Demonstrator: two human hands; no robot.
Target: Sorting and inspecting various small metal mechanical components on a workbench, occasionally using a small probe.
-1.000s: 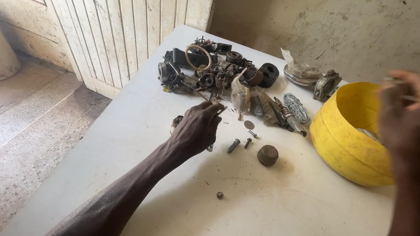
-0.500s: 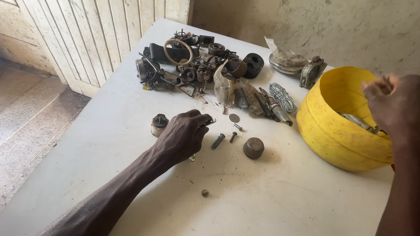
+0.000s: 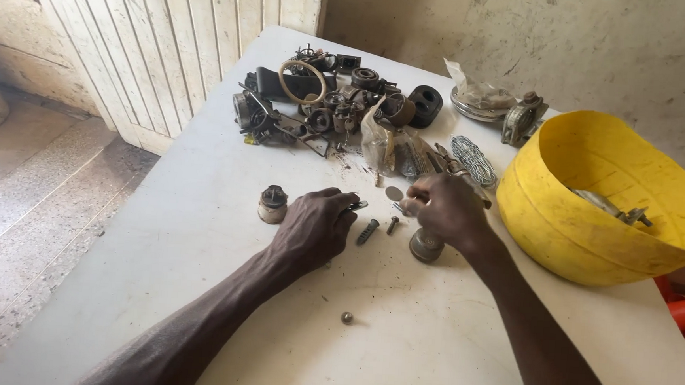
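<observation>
A: Hands, both over the middle of the white counter [image 3: 197,231]. The left hand [image 3: 314,226] lies knuckles up, fingers curled under, pinching a small metal piece [image 3: 357,205] that pokes out at its fingertips; what kind of piece, I cannot tell.

B: Right hand?

A: The right hand [image 3: 446,209] sits just beside it, fingers bunched together at the tips near a flat round disc [image 3: 394,193]. Whether it grips the disc or only touches it is not clear. Under the heel of this hand stands a short round cap [image 3: 425,247], partly covered.

B: Loose items between the hands?

A: Two short bolts [image 3: 378,229] lie side by side on the counter, in the gap between the hands. A small cylindrical part [image 3: 272,204] stands upright to the left of the left hand, apart from it. A small metal ball [image 3: 347,318] lies alone, nearer the camera.

B: Surroundings?

A: A pile of dark mechanical parts [image 3: 324,104] at the far side of the counter. A yellow plastic basin [image 3: 562,222] at the right, with metal pieces inside.
</observation>
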